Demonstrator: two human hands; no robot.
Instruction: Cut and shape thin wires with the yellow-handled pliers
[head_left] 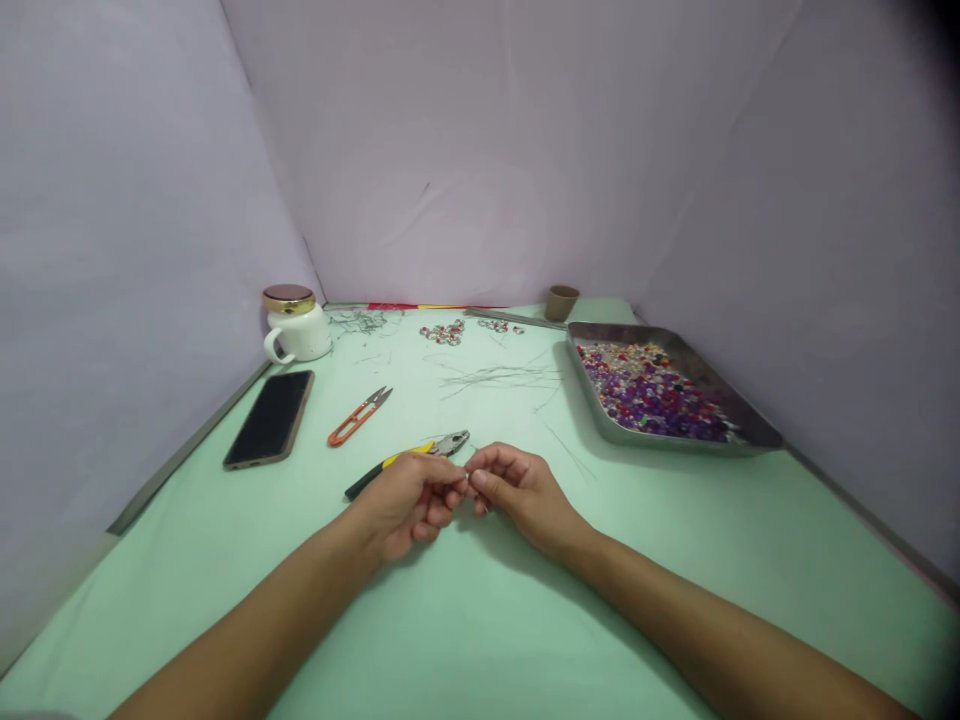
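Observation:
My left hand point(420, 505) and my right hand point(521, 495) meet above the middle of the table, their fingertips pinched close together. Whatever lies between the fingers is too small and too covered to name. Just behind my left hand lie pliers point(450, 444) with yellow and black handles, partly hidden by that hand. Orange-handled thread snips point(360, 416) rest farther back on the left. Beyond my hands, thin wires point(502, 376) are spread on the green tabletop. Small rings of red and clear beads point(442, 333) sit behind them.
A metal tray point(622, 434) of mixed beads point(652, 395) stands on the right. On the left are a phone point(270, 420) and a white mug point(301, 333) with a gold-rimmed lid. A small brown cup point(561, 303) and tangled wire scraps point(360, 321) are at the back, before pale walls.

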